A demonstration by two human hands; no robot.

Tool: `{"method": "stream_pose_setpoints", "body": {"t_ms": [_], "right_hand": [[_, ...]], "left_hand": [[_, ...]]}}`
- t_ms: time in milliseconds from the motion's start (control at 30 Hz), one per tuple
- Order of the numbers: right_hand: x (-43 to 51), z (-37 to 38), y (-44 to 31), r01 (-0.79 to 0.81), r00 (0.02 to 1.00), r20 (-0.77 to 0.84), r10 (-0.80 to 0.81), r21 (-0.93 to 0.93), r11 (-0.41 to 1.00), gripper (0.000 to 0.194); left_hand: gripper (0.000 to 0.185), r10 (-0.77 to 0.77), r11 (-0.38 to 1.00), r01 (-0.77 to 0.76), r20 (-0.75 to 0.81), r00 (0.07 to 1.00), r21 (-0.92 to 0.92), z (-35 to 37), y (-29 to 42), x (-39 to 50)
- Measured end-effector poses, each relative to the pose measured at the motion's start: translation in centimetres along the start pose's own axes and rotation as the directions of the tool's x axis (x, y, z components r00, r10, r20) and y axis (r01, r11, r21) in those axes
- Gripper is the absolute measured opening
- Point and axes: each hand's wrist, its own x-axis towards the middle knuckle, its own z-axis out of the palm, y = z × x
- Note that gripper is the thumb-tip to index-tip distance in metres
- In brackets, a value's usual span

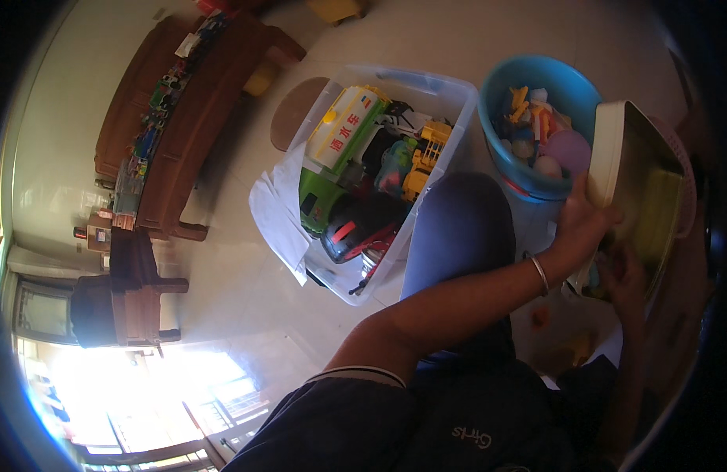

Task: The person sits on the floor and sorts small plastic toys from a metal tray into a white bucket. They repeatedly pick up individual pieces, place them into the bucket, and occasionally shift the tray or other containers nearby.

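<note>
My left hand (575,221), with a bangle at its wrist, grips the rim of a pale rectangular container (611,153) that is tilted on its side. Inside the container's lower end is my right hand (626,280), among small objects too dim to name; whether it holds any cannot be told. Just left of the container stands a blue plastic tub (490,127) with toy pieces and a purple ball (567,152). Beside my knee, a clear plastic bin (466,100) holds a green and white toy tanker truck (345,127), a yellow toy vehicle (425,162) and other toys.
White sheets (281,206) hang over the bin's near left edge. A round brown stool top (295,112) lies behind the bin. A wooden bench (192,141) with many small toys stands at left. An orange piece (540,317) lies on the floor near my leg.
</note>
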Motion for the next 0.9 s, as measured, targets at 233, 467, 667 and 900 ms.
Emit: {"method": "stream_pose_setpoints", "body": {"t_ms": [233,467,667,900], "right_hand": [[-0.3,0.3,-1.4,0.057,0.998,-0.013,-0.056,0.117,0.992,0.034],[-0.5,0.4,-1.4,0.178,0.976,-0.111,-0.189,-0.101,0.979,0.05],[-0.4,-0.4,-1.8,0.139,0.983,-0.083,-0.162,-0.235,0.962,0.049],[-0.2,-0.2,-2.2,0.197,0.968,-0.134,-0.213,-0.118,0.973,0.037]], "left_hand": [[0.065,0.023,1.0,-0.023,-0.003,1.0,-0.01,0.2,0.4,0.2],[0.064,-0.032,0.997,0.031,-0.013,0.999,-0.074,-0.1,0.1,-0.3],[0.062,0.032,0.999,-0.031,-0.033,0.999,0.035,0.1,0.3,-0.2],[0.064,-0.007,0.995,0.009,0.023,1.0,-0.095,0.0,0.5,-0.4]]}}
